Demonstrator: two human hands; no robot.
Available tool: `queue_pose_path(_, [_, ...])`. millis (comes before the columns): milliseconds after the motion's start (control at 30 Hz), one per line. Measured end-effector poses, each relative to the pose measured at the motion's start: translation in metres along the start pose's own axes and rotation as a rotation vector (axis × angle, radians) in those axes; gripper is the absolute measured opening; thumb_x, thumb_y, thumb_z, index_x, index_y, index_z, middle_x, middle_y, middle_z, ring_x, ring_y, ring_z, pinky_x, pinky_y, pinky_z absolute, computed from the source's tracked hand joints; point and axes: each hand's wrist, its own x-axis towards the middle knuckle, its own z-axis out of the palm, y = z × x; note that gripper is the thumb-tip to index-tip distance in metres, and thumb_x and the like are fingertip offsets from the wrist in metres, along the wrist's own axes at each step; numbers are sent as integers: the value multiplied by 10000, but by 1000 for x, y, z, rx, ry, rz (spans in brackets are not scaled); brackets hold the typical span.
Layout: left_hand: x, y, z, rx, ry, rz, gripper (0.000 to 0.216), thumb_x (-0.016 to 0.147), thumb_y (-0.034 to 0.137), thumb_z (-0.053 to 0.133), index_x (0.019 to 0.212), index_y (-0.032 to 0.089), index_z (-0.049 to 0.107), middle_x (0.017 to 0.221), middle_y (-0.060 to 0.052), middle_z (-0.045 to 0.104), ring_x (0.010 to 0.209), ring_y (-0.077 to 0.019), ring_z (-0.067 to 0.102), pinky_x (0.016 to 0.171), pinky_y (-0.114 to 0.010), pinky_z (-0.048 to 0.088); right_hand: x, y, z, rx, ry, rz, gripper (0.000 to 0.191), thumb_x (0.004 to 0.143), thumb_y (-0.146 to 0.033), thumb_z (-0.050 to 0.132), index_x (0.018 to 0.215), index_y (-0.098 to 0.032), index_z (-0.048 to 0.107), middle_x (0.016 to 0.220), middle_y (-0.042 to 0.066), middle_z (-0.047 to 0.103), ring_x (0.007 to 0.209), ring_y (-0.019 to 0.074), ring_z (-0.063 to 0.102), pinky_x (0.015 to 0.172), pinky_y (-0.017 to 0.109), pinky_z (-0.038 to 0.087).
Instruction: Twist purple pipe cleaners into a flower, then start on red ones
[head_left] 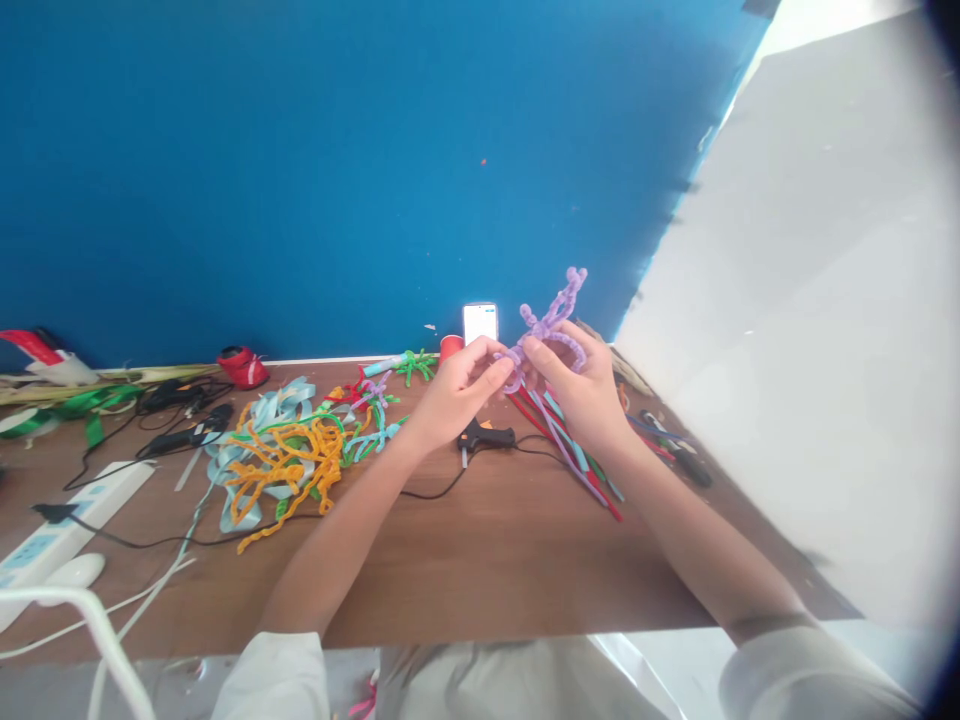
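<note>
Both my hands hold a purple pipe-cleaner figure [553, 318] up over the table, in front of the blue wall. Twisted, knobbly branches rise from it, and a loop bends round at its right. My left hand [472, 385] pinches its lower left part between thumb and fingers. Closed on the right side, my right hand [577, 385] presses its thumb near the middle of the purple piece. Some of the figure is hidden behind the fingers. Below the hands lie a black hot glue gun [487, 436] and loose red, purple, blue and green pipe cleaners [581, 465].
An upright phone [480, 323] leans at the back beside a red round item [451, 346]. Orange twisted pipe cleaners [289, 465] lie on pale blue ribbon [259, 415] at left. A white power strip [75, 535] with trailing cords sits far left. A white panel [810, 300] borders the right.
</note>
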Motion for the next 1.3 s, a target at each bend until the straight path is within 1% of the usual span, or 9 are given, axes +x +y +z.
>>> queue_pose_path(100, [-1, -4, 3, 67, 15, 30, 238, 944, 436, 595, 983, 204, 563, 823, 8, 615, 704, -110, 571, 590, -212, 447, 0, 2, 0, 46, -14, 41, 223, 890, -395, 703, 800, -213, 611, 607, -36, 597, 520, 105, 521, 508, 257, 399])
queue_pose_path(200, [-1, -7, 3, 228, 58, 98, 187, 950, 386, 594, 976, 202, 576, 857, 3, 639, 733, -117, 574, 620, -221, 434, 1, 5, 1, 121, -25, 86, 220, 880, -363, 713, 773, -204, 605, 574, -39, 574, 496, 100, 494, 492, 254, 370])
queue_pose_path(400, [-2, -8, 1, 546, 84, 264, 79, 950, 281, 584, 939, 203, 590, 871, 10, 666, 743, -114, 586, 666, -224, 419, 4, 10, 2, 172, -42, 193, 217, 898, -330, 657, 745, -188, 597, 622, -31, 556, 515, 83, 439, 483, 248, 313])
queue_pose_path(567, [-3, -10, 0, 728, 88, 268, 70, 960, 264, 560, 977, 205, 594, 909, -5, 705, 784, -132, 631, 700, -245, 426, 5, 9, -1, 195, -57, 253, 186, 879, -324, 668, 771, -192, 595, 648, -27, 575, 560, 94, 465, 495, 244, 311])
queue_pose_path(700, [-4, -8, -1, 737, 86, 232, 67, 949, 237, 563, 1001, 212, 597, 932, -1, 741, 807, -136, 675, 719, -244, 451, 6, 7, -5, 194, -99, 244, 207, 862, -344, 708, 777, -186, 604, 671, -16, 610, 589, 101, 496, 523, 247, 326])
queue_pose_path(900, [-6, -3, -5, 802, 69, 268, 51, 905, 181, 586, 942, 204, 613, 890, 5, 747, 761, -130, 673, 707, -245, 453, 7, 4, -7, 138, -162, 183, 216, 868, -347, 703, 759, -183, 613, 660, -18, 607, 608, 111, 518, 562, 255, 363])
queue_pose_path(1000, [-5, -1, -6, 770, 56, 264, 46, 919, 191, 585, 944, 204, 621, 889, 4, 740, 771, -128, 669, 714, -247, 461, 7, 3, -8, 122, -175, 165, 229, 869, -363, 708, 756, -182, 625, 666, -12, 610, 620, 115, 527, 567, 256, 373])
queue_pose_path(1167, [-5, 3, -7, 586, 43, 270, 60, 956, 236, 589, 996, 205, 620, 913, -3, 731, 791, -115, 663, 710, -231, 485, 9, 6, -11, 170, -158, 230, 261, 837, -407, 750, 771, -181, 636, 690, -1, 624, 587, 111, 524, 525, 252, 379])
queue_pose_path(1300, [-5, 2, -8, 623, 84, 352, 91, 962, 258, 607, 1028, 208, 642, 936, -8, 712, 782, -105, 632, 692, -227, 476, 12, 9, -10, 259, -113, 332, 328, 771, -424, 809, 694, -179, 606, 611, -18, 578, 505, 88, 464, 465, 241, 349])
